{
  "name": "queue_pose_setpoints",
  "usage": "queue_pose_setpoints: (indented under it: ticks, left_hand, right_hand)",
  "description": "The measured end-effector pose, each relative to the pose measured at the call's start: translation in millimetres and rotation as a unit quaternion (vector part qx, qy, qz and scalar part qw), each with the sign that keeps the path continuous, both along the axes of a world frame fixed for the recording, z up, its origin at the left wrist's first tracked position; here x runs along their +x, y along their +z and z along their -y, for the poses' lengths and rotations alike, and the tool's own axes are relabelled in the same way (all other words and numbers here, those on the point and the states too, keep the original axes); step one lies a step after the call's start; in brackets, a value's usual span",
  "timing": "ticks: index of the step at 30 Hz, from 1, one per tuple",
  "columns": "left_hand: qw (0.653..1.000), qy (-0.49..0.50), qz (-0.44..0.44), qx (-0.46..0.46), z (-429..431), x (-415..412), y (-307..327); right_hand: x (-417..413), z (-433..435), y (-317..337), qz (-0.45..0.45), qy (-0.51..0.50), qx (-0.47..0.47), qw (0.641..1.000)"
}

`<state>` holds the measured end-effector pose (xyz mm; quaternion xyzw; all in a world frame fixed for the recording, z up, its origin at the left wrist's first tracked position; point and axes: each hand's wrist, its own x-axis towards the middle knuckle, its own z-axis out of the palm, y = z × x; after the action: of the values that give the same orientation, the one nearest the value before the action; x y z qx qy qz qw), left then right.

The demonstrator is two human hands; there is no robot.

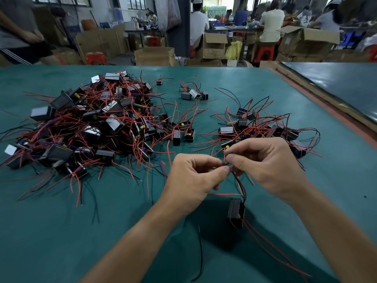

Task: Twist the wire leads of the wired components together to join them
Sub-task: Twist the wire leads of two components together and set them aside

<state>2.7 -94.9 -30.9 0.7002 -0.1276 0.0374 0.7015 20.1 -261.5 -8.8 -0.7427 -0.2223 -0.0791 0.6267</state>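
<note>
Left hand (195,176) and right hand (263,164) with fingertips curled, both pinching red and black wire leads (239,183) between them, boxed component (236,215) on those leads just below, toward green table's (122,201) near edge, heaped components (91,123) far left, smaller heap (265,127) far right

Past your green table (61,231) stand open cardboard boxes (212,48) and red stools (95,57); workers (272,23) sit with backs to you, and a dark table (336,82) lies to your right

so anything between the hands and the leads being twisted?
Nothing visible. The left hand and right hand both pinch the wire leads, with one component below them. The piles of components lie farther back on the mat.
</note>
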Motion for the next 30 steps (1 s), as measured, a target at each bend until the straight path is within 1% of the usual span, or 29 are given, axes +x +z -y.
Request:
queue_pose_setpoints:
  ticks: [4, 9, 13, 21, 26, 30]
  left_hand:
    - [1.0, 0.015, -0.007, 0.004, 0.9, -0.2, -1.9]
    - [0.999, 0.045, 0.015, 0.025, 1.0, 1.3, -2.0]
    - [0.998, 0.05, 0.021, 0.025, 0.6, 2.0, -3.4]
    - [0.999, 0.025, 0.023, 0.034, 0.1, 1.1, -4.1]
    - [0.998, 0.043, 0.039, 0.029, 1.0, -0.7, -1.5]
    - [0.998, 0.056, 0.025, 0.03, 1.1, -0.1, -1.2]
  right_hand:
    - [-0.5, -1.8, -0.1, -0.016, 0.006, 0.012, 1.0]
    - [-1.2, -0.4, 0.6, -0.025, 0.013, 0.018, 0.999]
    - [-1.4, -0.3, 1.4, -0.021, 0.013, 0.015, 1.0]
    - [-1.7, -2.4, 0.0, -0.015, 0.017, 0.009, 1.0]
    - [-0.2, 0.7, 0.3, -0.014, 0.016, 0.009, 1.0]
    - [0.5, 0.2, -0.6, -0.038, 0.024, 0.013, 0.999]
